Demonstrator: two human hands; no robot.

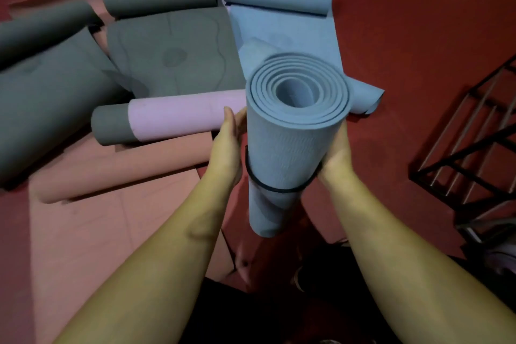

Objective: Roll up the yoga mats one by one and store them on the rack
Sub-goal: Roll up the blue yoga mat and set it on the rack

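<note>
Red floor [405, 22], head view only: several half-unrolled mats spread across it, grey mat [173, 58], blue flat mat [282, 25], pink mat [97, 218], plus a lilac-and-grey roll [156, 124]. Rolled blue mat [290, 137] is held upright off the floor, between both hands, spiral end facing up. Left hand [227, 145] presses flat against its left side, fingers [229, 117] fairly straight; right hand [336, 151] cups the right side, its fingers hidden behind the roll so grip depth can't be told. Black strap [275, 190] rings the roll low down, only one band seen. Rack [469, 153] sits at the right, well apart from the roll. Risks: upper end unbanded, so layers could loosen or telescope out during the carry; palm-squeeze hold may let the roll slip down; loose mats underfoot could trip or snag on the way to the rack.
</note>
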